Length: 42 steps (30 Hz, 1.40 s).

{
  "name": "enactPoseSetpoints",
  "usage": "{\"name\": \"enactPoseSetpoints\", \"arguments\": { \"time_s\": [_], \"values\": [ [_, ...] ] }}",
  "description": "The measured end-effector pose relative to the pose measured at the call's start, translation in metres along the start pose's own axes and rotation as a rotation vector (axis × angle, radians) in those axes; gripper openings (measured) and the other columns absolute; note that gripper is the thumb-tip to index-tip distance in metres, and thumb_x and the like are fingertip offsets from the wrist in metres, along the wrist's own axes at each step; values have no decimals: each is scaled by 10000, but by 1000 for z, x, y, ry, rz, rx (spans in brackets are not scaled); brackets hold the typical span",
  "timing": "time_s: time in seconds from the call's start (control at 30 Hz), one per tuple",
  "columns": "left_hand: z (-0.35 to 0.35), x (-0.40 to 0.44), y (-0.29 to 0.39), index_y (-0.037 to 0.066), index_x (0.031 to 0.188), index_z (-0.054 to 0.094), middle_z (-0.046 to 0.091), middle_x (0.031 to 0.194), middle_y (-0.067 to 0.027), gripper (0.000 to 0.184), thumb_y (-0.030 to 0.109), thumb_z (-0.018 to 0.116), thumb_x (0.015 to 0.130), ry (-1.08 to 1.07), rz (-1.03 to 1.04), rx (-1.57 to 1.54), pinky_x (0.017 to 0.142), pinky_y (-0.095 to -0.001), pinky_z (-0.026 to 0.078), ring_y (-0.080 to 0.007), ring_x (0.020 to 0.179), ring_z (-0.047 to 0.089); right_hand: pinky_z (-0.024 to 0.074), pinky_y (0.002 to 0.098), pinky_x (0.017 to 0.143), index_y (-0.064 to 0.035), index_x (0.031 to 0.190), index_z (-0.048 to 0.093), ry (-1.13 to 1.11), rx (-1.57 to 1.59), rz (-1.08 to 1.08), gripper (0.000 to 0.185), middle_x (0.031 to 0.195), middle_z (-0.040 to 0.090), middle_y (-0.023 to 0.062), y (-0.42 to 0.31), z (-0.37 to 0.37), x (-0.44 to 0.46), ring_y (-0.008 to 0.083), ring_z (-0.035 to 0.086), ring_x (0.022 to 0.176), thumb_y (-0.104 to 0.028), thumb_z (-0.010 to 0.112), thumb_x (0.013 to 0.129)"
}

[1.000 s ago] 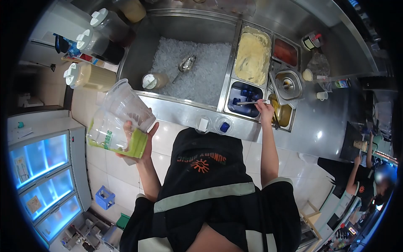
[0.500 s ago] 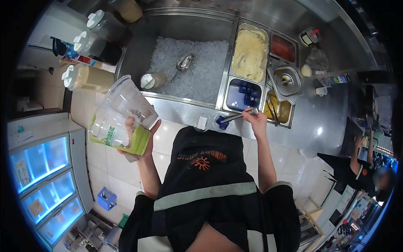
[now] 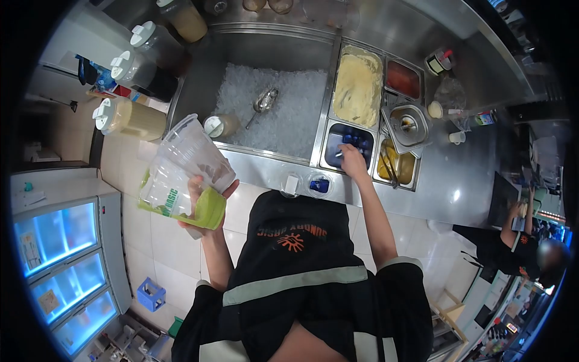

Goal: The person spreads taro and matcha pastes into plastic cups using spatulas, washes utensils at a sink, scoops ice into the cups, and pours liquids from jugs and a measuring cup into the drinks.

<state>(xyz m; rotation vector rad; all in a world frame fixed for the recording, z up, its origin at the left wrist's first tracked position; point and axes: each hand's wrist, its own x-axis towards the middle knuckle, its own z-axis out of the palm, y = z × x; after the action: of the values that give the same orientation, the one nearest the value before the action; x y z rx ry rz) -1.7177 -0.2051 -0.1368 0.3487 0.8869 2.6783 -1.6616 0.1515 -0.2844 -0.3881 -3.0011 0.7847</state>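
Note:
My left hand [image 3: 199, 208] is wrapped around two large clear plastic cups, tilted and side by side. One cup [image 3: 172, 196] has a green lower part and green lettering; the other cup [image 3: 199, 151] has pale printing. My right hand [image 3: 353, 161] is closed over the near part of a metal pan [image 3: 332, 145] of dark blue jelly cubes [image 3: 360, 137]. It grips metal tongs [image 3: 341, 152], mostly hidden by the fingers. Just left of that hand, a small clear cup [image 3: 319, 184] holds blue cubes. Beside it stands another small clear cup [image 3: 292, 184] with something white in it.
An ice bin [image 3: 283, 90] holds a metal scoop [image 3: 263, 104] and a white-lidded jar [image 3: 220, 126]. Pans of cream-coloured food [image 3: 358, 84], red food [image 3: 403, 78] and yellow food [image 3: 405, 166] adjoin the blue one. White-lidded pitchers [image 3: 129, 119] line the left. A co-worker [image 3: 525, 250] stands at far right.
My right hand has moved up from the small cup to the blue jelly pan, taking the tongs along. The left hand with the big cups has shifted slightly right and down.

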Motion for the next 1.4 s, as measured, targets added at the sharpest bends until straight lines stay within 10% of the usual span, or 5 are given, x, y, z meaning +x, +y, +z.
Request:
{"name": "enactPoseSetpoints", "arguments": {
  "time_s": [0.23, 0.67, 0.77, 0.93, 1.4],
  "values": [
    [-6, 2, 5, 141, 1132, 469, 157, 1315, -267, 844, 662, 642, 491, 13, -16, -9, 901, -592, 287, -447, 1218, 154, 321, 504, 855, -146, 1229, 392, -277, -213, -289, 785, 1183, 405, 167, -139, -9, -25, 308, 392, 1098, -373, 697, 543],
    [-43, 15, 20, 155, 1187, 405, 148, 1315, -270, 831, 658, 605, 557, -99, -89, -9, 912, -591, 270, -433, 1221, 153, 447, 347, 737, -91, 1124, 465, -102, 27, -465, 537, 1154, 398, 205, -145, 18, -57, 323, 481, 925, -89, 612, 608],
    [-44, 25, 20, 155, 1176, 413, 150, 1313, -272, 831, 676, 590, 552, -159, -132, -42, 914, -596, 261, -434, 1219, 156, 444, 344, 760, -64, 1032, 500, 59, 366, -299, 407, 1170, 390, 213, -135, 11, -77, 336, 471, 966, -87, 596, 637],
    [-38, 46, 15, 148, 1162, 417, 170, 1310, -242, 835, 682, 589, 544, -273, -208, -91, 920, -605, 246, -435, 1214, 164, 221, 529, 944, -57, 984, 506, 498, -9, 88, 355, 1276, 323, 192, -119, 15, -98, 322, 354, 1149, -74, 567, 634],
    [-25, 65, -8, 61, 1087, 426, 321, 1223, -182, 919, 638, 701, 428, -254, -219, 101, 883, -544, 359, -371, 1114, 355, 169, 595, 916, -204, 1271, 336, 258, -158, 213, 734, 1273, 329, 115, -120, 41, -88, 339, 332, 1136, -520, 560, 648]
  ]
}}
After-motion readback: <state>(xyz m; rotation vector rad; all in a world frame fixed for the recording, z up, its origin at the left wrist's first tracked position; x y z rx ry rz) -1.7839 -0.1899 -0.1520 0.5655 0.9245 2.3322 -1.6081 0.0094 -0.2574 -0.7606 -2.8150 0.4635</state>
